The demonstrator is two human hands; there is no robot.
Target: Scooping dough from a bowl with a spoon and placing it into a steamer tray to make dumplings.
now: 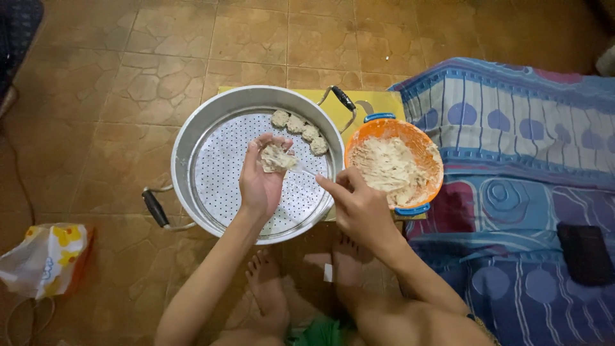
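Holding: our left hand (259, 176), cupped half-open, cradles a dough lump (277, 157).
Right hand (359, 205): pinched shut on a spoon (306, 170).
Handling: dough looks soft, sticky; we'd support it from underneath.

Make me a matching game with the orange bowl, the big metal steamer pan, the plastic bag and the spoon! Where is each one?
Things:
1. orange bowl
2. steamer pan
3. plastic bag
4. spoon

Places:
A. on the floor, far left
B. in the right hand
C. beside the striped cloth, full of mixture
D. under the left hand, holding four lumps

Pairs: 1-C, 2-D, 3-A, 4-B
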